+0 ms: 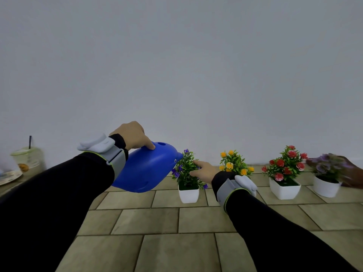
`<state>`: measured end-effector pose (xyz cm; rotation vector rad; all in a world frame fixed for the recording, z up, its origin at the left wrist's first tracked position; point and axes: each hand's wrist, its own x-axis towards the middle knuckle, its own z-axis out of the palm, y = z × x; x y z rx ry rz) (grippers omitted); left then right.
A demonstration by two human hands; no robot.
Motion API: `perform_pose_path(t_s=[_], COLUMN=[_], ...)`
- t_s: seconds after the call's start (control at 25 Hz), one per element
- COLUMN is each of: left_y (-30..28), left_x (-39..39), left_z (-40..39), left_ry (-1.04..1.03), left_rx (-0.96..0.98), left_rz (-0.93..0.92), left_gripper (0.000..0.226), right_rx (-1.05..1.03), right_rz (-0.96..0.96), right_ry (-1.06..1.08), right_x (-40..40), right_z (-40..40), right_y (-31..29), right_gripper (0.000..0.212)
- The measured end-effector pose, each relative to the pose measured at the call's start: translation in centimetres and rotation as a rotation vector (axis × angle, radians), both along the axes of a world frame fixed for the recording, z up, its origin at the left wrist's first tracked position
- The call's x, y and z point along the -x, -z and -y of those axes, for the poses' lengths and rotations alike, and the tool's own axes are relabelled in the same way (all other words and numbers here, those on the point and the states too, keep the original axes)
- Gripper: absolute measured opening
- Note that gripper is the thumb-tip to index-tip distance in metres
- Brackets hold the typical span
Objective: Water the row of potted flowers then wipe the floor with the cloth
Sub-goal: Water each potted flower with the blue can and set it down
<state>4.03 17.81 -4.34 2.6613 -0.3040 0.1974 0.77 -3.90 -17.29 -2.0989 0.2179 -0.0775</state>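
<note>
Black long sleeves fill the near part of the view, each ending in a grey wrist strap edged in lime green with a pale plastic unit clipped on. Underneath, a floor of beige-brown rectangular tiles [176, 220] with dark grout lines is spread out towards the wall.

A bit further out, a glossy blue plastic watering can [145, 167] with a rounded body is held up off the floor and tipped to the right, so its spout end is brought right up against the leaves of the first plant. It's gripped from above by the left hand [130, 135], fingers curled shut around the top, with the index finger pressed flat on the blue shell near a small round hole.

The right hand [204, 169] is laid against the purple-flowered plant in a square white pot [187, 173], fingers tucked into the foliage; whether anything is actually pinched can't be told.

The row is carried on to the right: an orange-and-yellow-flowered plant [234, 163], its pot mostly hidden by the right wrist, then a red-flowered plant in a square white pot [284, 173], then a blurred mauve-flowered plant in a round white pot [327, 173].

Far left, a clear plastic cup with a dark straw [27, 158] is set by the plain pale grey wall [176, 65].
</note>
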Motion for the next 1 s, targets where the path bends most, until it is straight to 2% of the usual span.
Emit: perform_pose_path(t_s=[0.64, 1.0], left_y=[0.43, 0.35], left_x=[0.16, 0.76], left_z=[-0.18, 0.32], left_ry=[-0.014, -0.008], left_rx=[0.007, 0.113], left_rz=[-0.015, 0.018], left_gripper=[0.030, 0.028], right_rx=[0.072, 0.085], right_rz=[0.001, 0.028], right_ry=[-0.027, -0.030], right_x=[0.10, 0.43], right_z=[0.39, 0.65], right_y=[-0.05, -0.62], right_gripper=[0.064, 0.061])
